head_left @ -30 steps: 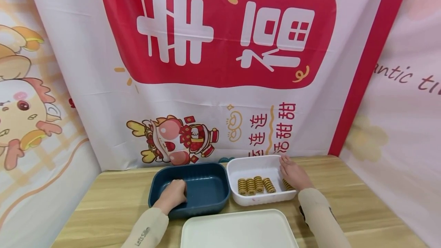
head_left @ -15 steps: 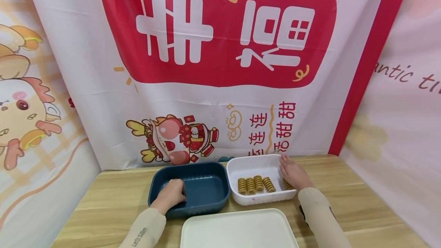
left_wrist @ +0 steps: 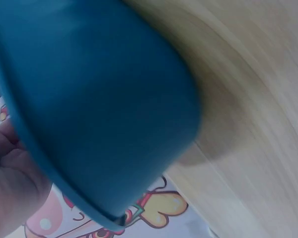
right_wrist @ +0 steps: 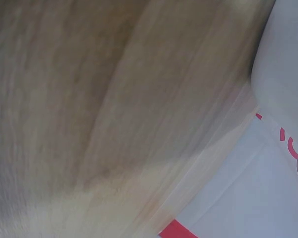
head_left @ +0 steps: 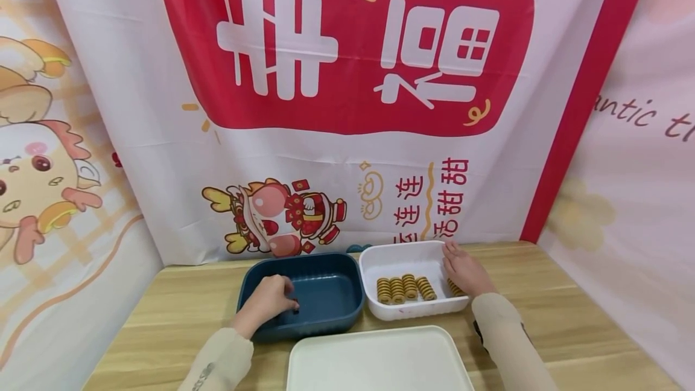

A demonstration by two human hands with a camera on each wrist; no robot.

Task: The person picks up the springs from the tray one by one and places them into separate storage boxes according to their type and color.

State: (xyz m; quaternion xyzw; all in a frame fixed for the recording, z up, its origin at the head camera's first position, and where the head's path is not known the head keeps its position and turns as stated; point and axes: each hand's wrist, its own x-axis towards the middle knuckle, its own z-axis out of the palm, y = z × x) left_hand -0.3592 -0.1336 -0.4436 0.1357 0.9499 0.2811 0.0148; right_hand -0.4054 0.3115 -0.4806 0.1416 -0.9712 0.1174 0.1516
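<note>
My left hand (head_left: 270, 299) reaches over the near left rim of the dark blue bin (head_left: 331, 320). Its fingers are curled, and a small dark reddish thing (head_left: 295, 306) shows at the fingertips, too small to identify. In the left wrist view the left hand (left_wrist: 17, 173) appears past the bin's outer wall, its fingertips hidden. My right hand (head_left: 468, 271) lies across the right side of the white bin (head_left: 393, 312), fingers mostly straight towards the far right corner. Ring-shaped sandwich biscuits (head_left: 411, 287) stand in several rows inside; one row is partly under the right hand.
A cream tray (head_left: 374, 358) lies at the front, close before both bins. The bins stand side by side on a wooden table (head_left: 168, 312). A printed cloth (head_left: 347, 149) hangs directly behind them, with more cloth at both sides.
My left hand has lifted slightly and its fingers have loosened from a tighter curl, so the small dark thing now shows. The right hand and the biscuits have stayed in place.
</note>
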